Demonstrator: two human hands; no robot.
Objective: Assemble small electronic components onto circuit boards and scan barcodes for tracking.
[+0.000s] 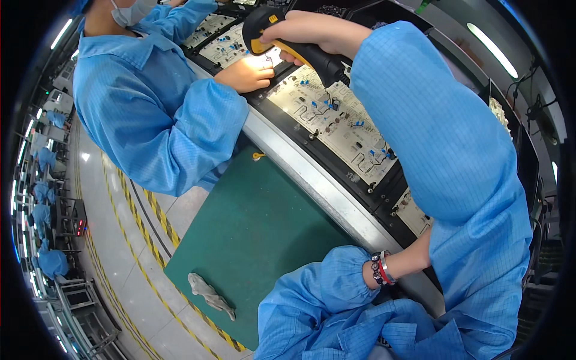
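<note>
A black-and-yellow handheld barcode scanner (324, 65) is in my right hand (315, 29), fingers wrapped round its grip. Its head throws bright light on a pale circuit board beside a co-worker's hand (247, 74). Closer to me lies another pale circuit board (342, 129) with blue and black components, in a dark carrier. My left hand (415, 254) reaches right, past a wrist with bead and red bracelets (382, 268). My right sleeve hides its fingers; a board (411, 215) partly shows beside it.
A metal rail (324, 201) edges the line of boards. Beside it is a green tabletop (258, 222) with a crumpled grey cloth-like piece (210, 295) and a small yellow item (258, 156). A co-worker in blue (138, 114) stands at the left, near yellow-black floor stripes (157, 213).
</note>
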